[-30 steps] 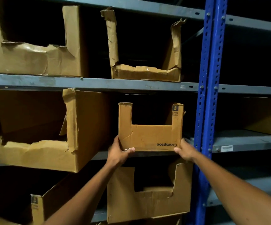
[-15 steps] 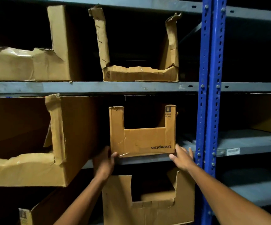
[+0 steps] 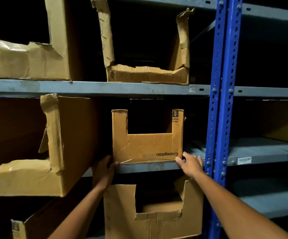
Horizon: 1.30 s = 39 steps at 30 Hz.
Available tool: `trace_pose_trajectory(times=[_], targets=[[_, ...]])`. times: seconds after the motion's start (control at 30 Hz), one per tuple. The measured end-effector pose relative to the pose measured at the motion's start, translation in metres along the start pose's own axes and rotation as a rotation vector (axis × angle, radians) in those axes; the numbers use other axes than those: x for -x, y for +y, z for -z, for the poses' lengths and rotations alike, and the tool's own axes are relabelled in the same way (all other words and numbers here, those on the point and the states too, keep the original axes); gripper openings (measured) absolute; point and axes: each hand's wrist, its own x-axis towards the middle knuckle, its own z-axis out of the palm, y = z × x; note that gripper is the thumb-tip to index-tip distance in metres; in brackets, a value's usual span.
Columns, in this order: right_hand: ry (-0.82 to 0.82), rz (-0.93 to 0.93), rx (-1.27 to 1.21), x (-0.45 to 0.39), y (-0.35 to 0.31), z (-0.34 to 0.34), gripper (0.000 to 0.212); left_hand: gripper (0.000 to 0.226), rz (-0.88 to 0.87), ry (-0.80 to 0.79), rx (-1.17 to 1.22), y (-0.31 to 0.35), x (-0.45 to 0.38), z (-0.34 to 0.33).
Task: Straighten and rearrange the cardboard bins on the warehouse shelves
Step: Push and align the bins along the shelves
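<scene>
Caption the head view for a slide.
Both hands, left and right, steady the small cut-front Crompton cardboard bin on the grey metal shelf.

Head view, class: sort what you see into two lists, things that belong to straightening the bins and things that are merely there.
Job in hand:
Crompton bin
left hand and right hand at its bottom corners
torn bin above
large bin, left
cut-out bin below

Merely there:
blue upright
grey shelf edge
</scene>
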Motion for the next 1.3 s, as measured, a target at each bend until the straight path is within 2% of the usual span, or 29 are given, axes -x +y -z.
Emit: trace_pose_trajectory(times=[0.1,0.23,0.3,0.37,0.5,0.57,0.7,0.87,1.03,1.17,1.23,1.3], targets=[[0.037,-0.029,0.012,0.003,-0.005,-0.001,0.04,0.009,0.024,0.033,-0.022,0.001,0.0,-0.004],[0.07,-0.04,0.078,0.01,-0.019,0.005,0.032,0.016,0.068,0.034,0.015,0.015,0.006,-0.004],[0.068,-0.027,0.083,0.011,-0.021,0.007,0.033,0.015,0.064,0.025,0.016,0.015,0.006,-0.002],[0.048,-0.012,0.093,0.011,-0.018,0.009,0.038,0.025,0.044,0.024,0.027,0.012,0.005,0.002],[0.032,0.012,0.107,0.01,-0.014,0.013,0.044,0.006,-0.042,0.027,0.061,0.017,0.01,0.007],[0.046,0.001,0.117,0.009,-0.016,0.013,0.043,0.003,-0.071,0.047,0.054,0.016,0.011,0.008],[0.056,-0.007,0.138,0.008,-0.023,0.015,0.04,0.006,-0.083,0.071,0.03,0.015,0.008,0.006],[0.044,-0.036,0.105,0.006,-0.024,0.016,0.041,0.023,-0.026,0.066,0.052,0.013,0.008,0.004],[0.063,-0.024,0.116,0.009,-0.026,0.011,0.04,0.008,-0.04,0.043,0.068,0.018,0.01,0.005],[0.006,0.001,0.163,0.017,-0.025,0.013,0.048,0.03,0.026,-0.052,-0.056,0.023,0.007,0.01],[-0.059,-0.026,0.127,0.021,-0.023,0.02,0.052,0.06,0.011,-0.162,-0.22,0.024,0.015,0.013],[-0.12,-0.054,0.083,0.022,-0.021,0.027,0.054,0.086,0.025,-0.209,-0.206,0.031,0.037,0.015]])
